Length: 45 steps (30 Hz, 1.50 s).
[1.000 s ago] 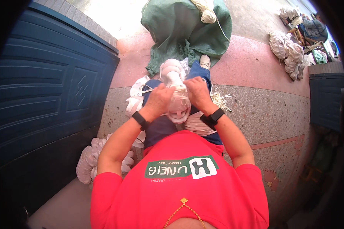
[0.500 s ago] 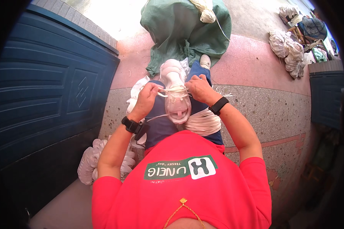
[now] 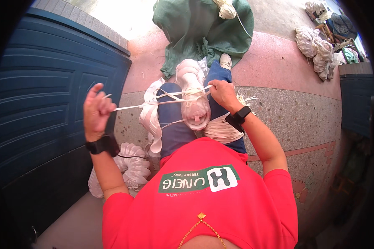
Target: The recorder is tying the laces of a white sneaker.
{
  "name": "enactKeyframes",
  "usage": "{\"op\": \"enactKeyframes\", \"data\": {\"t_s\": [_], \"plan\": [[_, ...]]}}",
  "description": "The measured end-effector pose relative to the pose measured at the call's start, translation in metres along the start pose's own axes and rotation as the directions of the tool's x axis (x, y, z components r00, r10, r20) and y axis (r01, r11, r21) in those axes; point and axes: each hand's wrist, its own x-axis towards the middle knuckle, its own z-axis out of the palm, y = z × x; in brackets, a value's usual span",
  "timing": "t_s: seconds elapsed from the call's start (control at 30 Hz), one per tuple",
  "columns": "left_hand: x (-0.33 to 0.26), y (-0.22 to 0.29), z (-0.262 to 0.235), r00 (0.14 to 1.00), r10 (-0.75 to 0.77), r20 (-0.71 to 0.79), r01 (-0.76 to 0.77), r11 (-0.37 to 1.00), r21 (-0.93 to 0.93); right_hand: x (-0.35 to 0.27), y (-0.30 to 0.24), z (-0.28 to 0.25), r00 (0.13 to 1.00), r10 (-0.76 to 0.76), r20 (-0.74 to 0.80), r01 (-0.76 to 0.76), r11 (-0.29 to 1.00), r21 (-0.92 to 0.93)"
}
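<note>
A pale pink shoe upper [image 3: 194, 103] lies lengthwise between my thighs, with white shoelace threaded across its middle. Out to the left, my left hand [image 3: 97, 108] is closed on one length of the shoelace [image 3: 139, 106], which runs taut back to the upper. Close by the upper's right side, my right hand [image 3: 223, 93] pinches another stretch of the lace. A slack loop of lace crosses my left thigh. On my right thigh rests a bundle of cream laces [image 3: 223, 131]. Curved white shoe pieces [image 3: 152, 118] hang over the outside of my left leg.
A large green sack [image 3: 195, 33] stands ahead, with a hank of laces [image 3: 227, 10] on it. A dark blue door [image 3: 50, 95] is at left. Stacked white uppers [image 3: 129, 168] sit by my left elbow; more bundled uppers [image 3: 316, 52] lie at far right.
My left hand has swung outward to the left, drawing the lace out long. My right hand has shifted slightly right and down, still pinching lace. The upper stays between my legs.
</note>
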Motion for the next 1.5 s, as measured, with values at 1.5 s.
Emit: {"op": "enactKeyframes", "data": {"t_s": [1.5], "plan": [[0.081, -0.159, 0.078, 0.56, -0.791, 0.248, 0.778, 0.604, 0.17, -0.141, 0.072, -0.149, 0.936, 0.315, -0.16, 0.331, -0.621, 0.711]]}}
